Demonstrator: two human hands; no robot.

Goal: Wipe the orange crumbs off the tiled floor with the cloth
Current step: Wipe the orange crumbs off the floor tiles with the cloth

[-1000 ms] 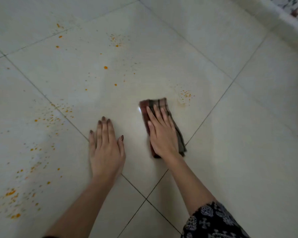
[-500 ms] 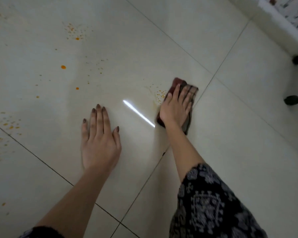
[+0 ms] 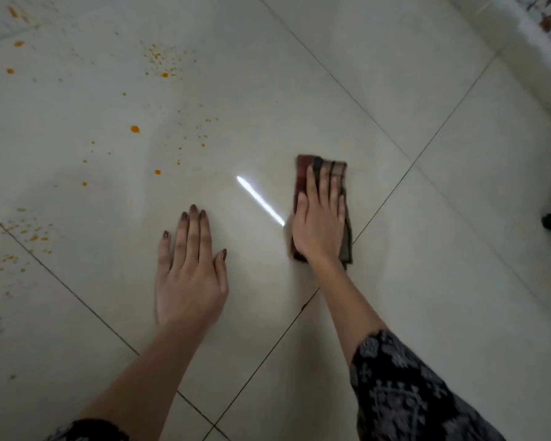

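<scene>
Mid-wipe, pressing the folded cloth [image 3: 300,176] under the flat, straight-fingered right hand [image 3: 320,224] beside the tile's right edge, left hand [image 3: 190,275] open on the tiled floor [image 3: 395,90]; next, probably sweeping leftward toward the far-left orange crumbs [image 3: 163,63].

Tiled floor [image 3: 395,90] was noted as pale glazed tile, smooth and glossy; a bright light streak [image 3: 260,200] was seen mirrored in it. Grout lines [image 3: 379,207] were recorded as thin, dark and matt. Cloth [image 3: 303,168] was observed to be woven fabric, matt, checked in dark red and grey. Orange crumbs [image 3: 135,129] were logged as grainy, matt specks. Sleeve [image 3: 411,393] was noted as dark printed textile, matt.
</scene>
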